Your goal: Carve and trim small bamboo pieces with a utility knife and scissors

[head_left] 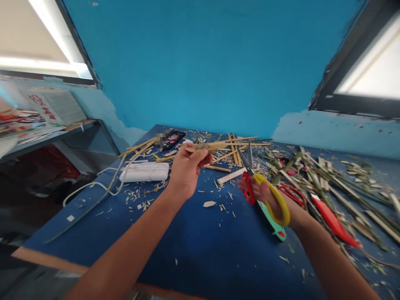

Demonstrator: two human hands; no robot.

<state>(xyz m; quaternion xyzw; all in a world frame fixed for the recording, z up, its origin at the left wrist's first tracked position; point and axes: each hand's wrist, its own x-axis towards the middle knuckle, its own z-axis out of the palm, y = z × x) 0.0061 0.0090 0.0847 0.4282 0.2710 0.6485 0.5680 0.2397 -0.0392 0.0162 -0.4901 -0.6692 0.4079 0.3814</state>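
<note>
Above the middle of the table, my left hand (189,171) is closed around a pale bamboo piece (214,146), its thin end pointing right. My right hand (262,191) grips scissors (248,189) with one red and one yellow handle. Their blades are parted and point up and away, a little right of the bamboo piece. Whether the blades touch any strip cannot be made out. Below my right hand lies a green-handled tool (273,227), partly covered by the scissors.
A white power strip (145,171) with a cable and a dark phone (174,140) lie left. Bamboo strips (234,154) and shavings litter the blue table (187,250). Right are red-handled scissors (292,193), a red object (334,221) and stalks. A blue wall (203,62) rises behind.
</note>
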